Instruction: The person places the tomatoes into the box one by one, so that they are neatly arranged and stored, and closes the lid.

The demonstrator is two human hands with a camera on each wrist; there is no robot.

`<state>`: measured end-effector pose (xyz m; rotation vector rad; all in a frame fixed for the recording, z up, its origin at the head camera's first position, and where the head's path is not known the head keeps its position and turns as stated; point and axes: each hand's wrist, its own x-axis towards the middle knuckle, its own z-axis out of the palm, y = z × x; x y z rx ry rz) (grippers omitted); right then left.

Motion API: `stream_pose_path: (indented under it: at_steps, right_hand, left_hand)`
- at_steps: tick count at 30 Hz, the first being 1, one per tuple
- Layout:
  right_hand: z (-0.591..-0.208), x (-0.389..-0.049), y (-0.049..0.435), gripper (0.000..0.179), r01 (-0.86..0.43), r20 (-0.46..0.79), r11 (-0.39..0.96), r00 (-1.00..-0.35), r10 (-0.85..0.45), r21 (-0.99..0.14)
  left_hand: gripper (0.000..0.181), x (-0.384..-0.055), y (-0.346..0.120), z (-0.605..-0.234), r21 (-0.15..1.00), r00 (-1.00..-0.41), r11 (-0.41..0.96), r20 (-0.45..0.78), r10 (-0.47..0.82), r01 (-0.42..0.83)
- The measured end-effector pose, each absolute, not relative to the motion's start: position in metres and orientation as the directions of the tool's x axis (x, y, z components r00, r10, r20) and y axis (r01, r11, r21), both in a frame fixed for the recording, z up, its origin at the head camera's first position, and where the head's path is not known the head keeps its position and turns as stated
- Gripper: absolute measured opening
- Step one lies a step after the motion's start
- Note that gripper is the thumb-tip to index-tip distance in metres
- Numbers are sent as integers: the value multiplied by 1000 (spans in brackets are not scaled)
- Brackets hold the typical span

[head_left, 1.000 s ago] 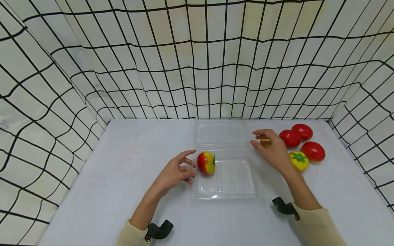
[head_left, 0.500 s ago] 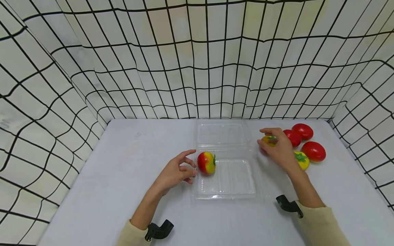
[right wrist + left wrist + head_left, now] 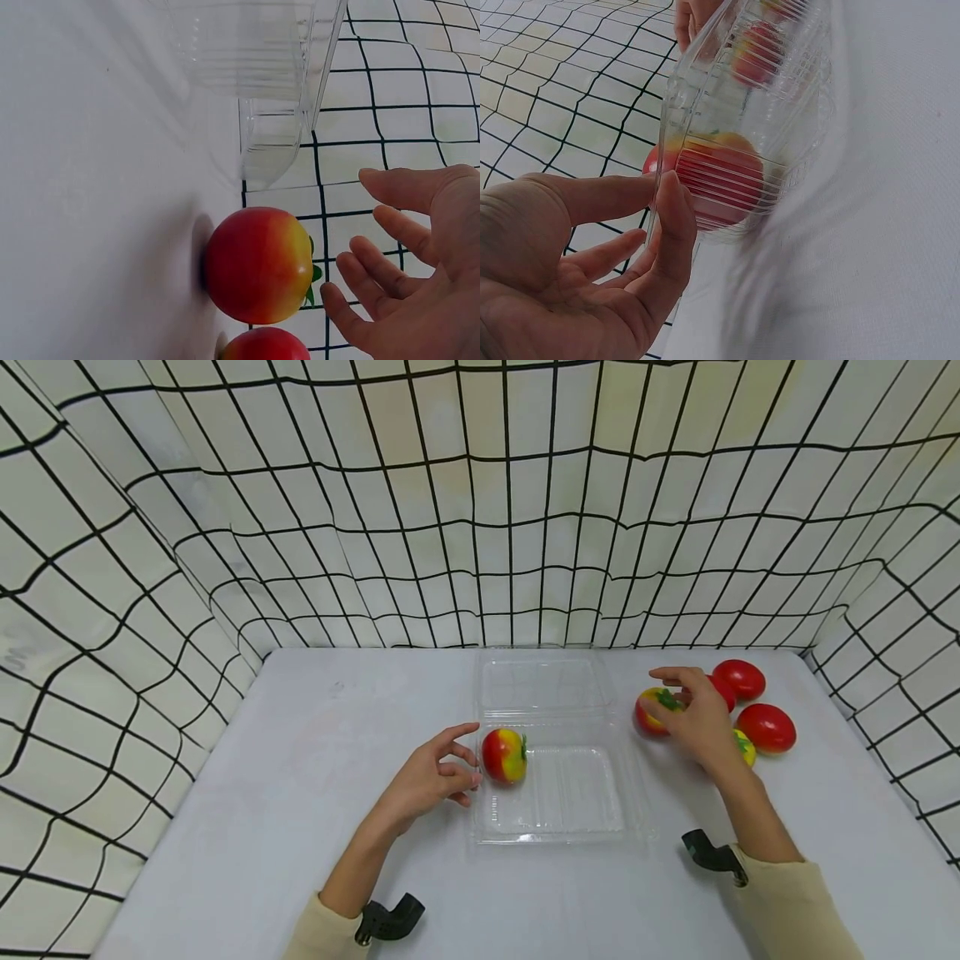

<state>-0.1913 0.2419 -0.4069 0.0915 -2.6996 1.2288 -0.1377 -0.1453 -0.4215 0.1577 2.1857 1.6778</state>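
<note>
An open clear clamshell tray [image 3: 558, 831] lies mid-table and holds one red-yellow tomato [image 3: 504, 756] at its left end. My left hand [image 3: 465, 756] sits beside that end, fingertips against the rim. In the left wrist view the thumb of the left hand [image 3: 656, 210] touches the rim, with the tomato [image 3: 720, 176] just behind the plastic. My right hand [image 3: 678, 693] hovers over a second red-yellow tomato [image 3: 651, 712] on the table, right of the tray. The right wrist view shows the right hand [image 3: 360, 247] spread open, a small gap from that tomato [image 3: 259, 274].
Behind my right hand are a red tomato [image 3: 738, 678], another red tomato [image 3: 767, 727], a third half hidden, and a yellow one [image 3: 744, 747] partly covered by my wrist. The tray's lid [image 3: 540, 685] lies flat at the back. Grid-patterned cloth walls surround the table.
My right hand has moved right and slightly back, uncovering the red-yellow tomato that it had been cupping. The left hand and the tray have not moved.
</note>
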Motion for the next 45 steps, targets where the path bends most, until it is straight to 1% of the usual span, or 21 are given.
stream_pose_path:
  at_steps: [7, 16, 29, 37, 45]
  right_hand:
    - [-408, -192, 246, 54, -93, 149, 685, -989, 23, -722]
    - [-410, -192, 250, 58, -83, 127, 711, -992, 9, -698]
    - [-415, -195, 252, 64, -30, 31, 741, -999, -12, -671]
    - [-418, -196, 253, 66, -47, 39, 737, -999, -27, -674]
    - [-424, -199, 255, 69, -40, 17, 761, -999, -37, -648]
  left_hand:
    - [70, -138, -146, -422, 950, -922, 280, -226, 313, -138]
    - [71, -139, -146, -424, 955, -918, 252, -233, 321, -154]
    - [72, -139, -146, -425, 956, -918, 247, -236, 318, -160]
    - [71, -138, -146, -425, 956, -918, 248, -236, 318, -159]
    - [71, -138, -146, -424, 955, -919, 249, -236, 316, -159]
